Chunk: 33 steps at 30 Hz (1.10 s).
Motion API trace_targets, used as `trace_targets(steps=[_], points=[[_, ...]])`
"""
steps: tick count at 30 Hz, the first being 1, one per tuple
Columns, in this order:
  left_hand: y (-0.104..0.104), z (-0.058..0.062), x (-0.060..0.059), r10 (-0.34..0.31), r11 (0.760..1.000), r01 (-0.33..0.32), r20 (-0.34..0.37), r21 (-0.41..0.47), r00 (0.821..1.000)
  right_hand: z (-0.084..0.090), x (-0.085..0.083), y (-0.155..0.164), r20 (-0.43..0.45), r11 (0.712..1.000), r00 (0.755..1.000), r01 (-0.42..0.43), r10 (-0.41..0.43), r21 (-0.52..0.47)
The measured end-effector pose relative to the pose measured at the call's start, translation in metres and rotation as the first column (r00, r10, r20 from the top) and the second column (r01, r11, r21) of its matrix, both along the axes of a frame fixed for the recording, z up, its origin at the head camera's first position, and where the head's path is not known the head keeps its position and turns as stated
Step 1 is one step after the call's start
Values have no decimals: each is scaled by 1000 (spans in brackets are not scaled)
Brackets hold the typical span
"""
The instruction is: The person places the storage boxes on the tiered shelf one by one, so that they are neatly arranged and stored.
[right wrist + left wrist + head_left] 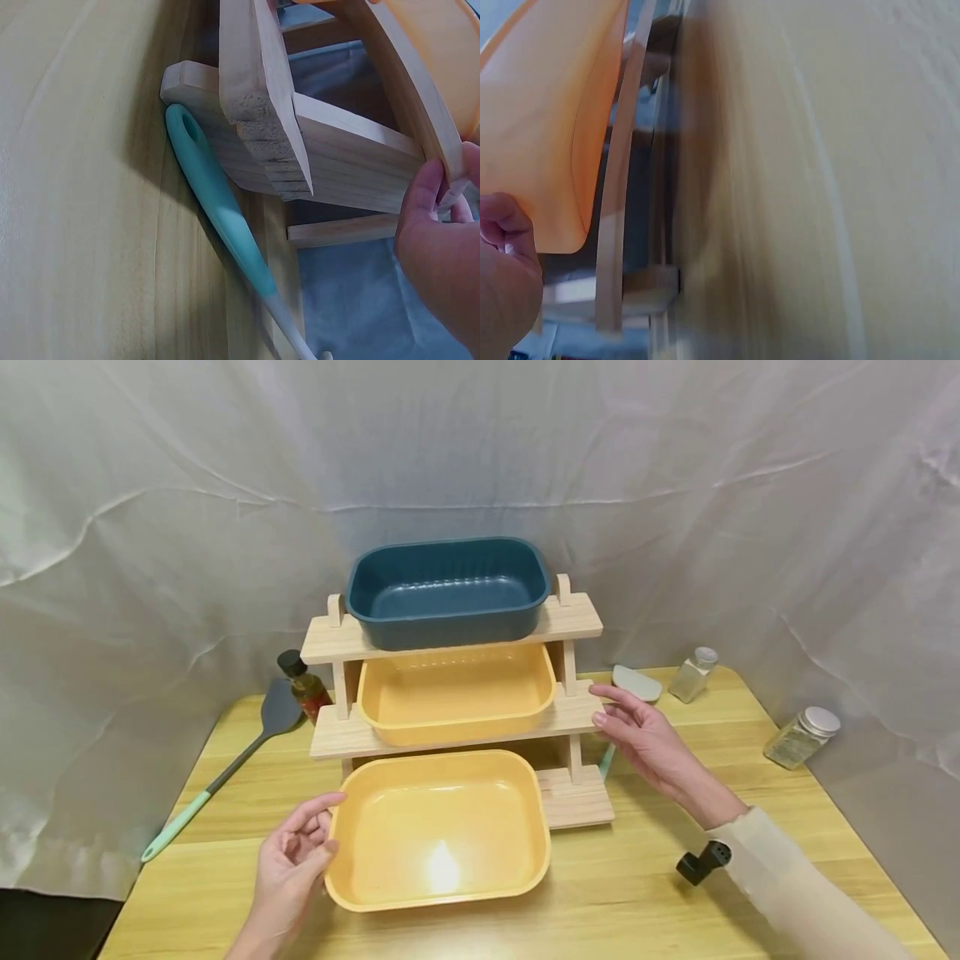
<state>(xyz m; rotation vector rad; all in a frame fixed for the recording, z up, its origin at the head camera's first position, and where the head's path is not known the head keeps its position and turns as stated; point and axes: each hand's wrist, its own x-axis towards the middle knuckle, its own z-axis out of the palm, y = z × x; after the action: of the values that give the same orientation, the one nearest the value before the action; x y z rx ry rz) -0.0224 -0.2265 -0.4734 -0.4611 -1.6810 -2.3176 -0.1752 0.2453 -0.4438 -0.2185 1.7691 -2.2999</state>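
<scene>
A wooden three-tier rack [577, 800] stands on the table. My left hand [288, 864] pinches the left rim of the lower yellow bin [442, 802], which sits at the bottom tier and juts out past its front. From the left wrist view, the thumb of the left hand [508, 259] lies against the bin's side [532, 157]. At the right end of the middle board [577, 712], my right hand [648, 743] grips the wood between thumb and fingers, also in the right wrist view. A second yellow bin [457, 689] rests on that board, and a dark blue bin [450, 631] tops the rack.
Left of the rack lie a dark spatula [281, 708] with a green handle and a dark-capped bottle [309, 689]. Behind the right hand is a pale spatula [637, 683]; its green handle [217, 199] reaches the rack's foot. Two spice jars [692, 675] stand or lean farther right.
</scene>
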Motion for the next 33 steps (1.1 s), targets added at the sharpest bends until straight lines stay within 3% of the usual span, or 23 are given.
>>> trace_targets(steps=[9, 20, 33], points=[[22, -4, -5, 40, 999, -39, 55, -13, 998, 2, -2, 1, 0, 1000, 1000, -1, 1, 2], [32, 0, -16, 72, 996, -66, 105, -57, 992, 0, -2, 2, -6, 1000, 1000, -17, 17, -11], [32, -3, -20, 71, 995, -65, 74, -80, 995, -1, -1, 1, -5, 1000, 1000, -24, 24, -17]])
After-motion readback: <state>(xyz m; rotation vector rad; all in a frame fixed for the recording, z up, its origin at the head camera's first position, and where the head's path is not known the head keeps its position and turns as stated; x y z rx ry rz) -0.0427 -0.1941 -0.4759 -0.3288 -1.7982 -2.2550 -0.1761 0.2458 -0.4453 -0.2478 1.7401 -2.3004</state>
